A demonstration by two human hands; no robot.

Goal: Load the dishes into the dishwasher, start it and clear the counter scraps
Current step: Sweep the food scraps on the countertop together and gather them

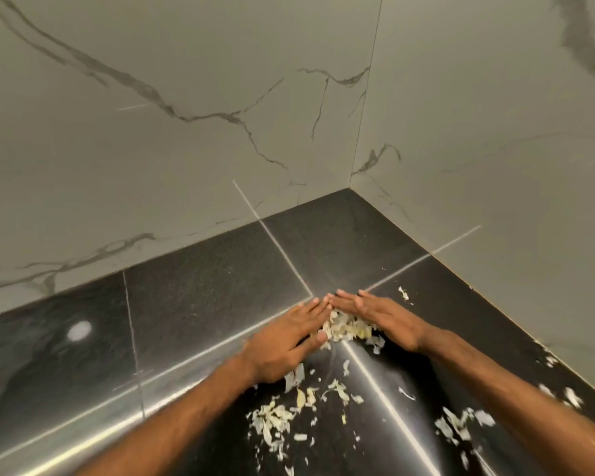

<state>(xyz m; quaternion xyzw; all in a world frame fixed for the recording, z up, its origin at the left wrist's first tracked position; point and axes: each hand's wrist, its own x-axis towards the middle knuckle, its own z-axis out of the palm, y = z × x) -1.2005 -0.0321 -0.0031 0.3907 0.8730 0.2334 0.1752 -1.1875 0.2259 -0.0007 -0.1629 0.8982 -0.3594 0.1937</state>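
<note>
View: you have a single wide-angle camera worn on your head, sitting above the near side of the table [220,269].
Facing: it looks forward and down, toward the far corner where the two marbled walls [186,149] meet.
Nearness: close. Your forearms come in from the near edge, and the left hand [289,341] and right hand [382,317] lie just below mid-frame.
Coverage: walls fill the upper half, the dark table the lower.

Pretty dim, warmish light; a white glare spot sits left on the glossy black tiled counter [203,269] (seams bow, lower-right corner's blurry).
</note>
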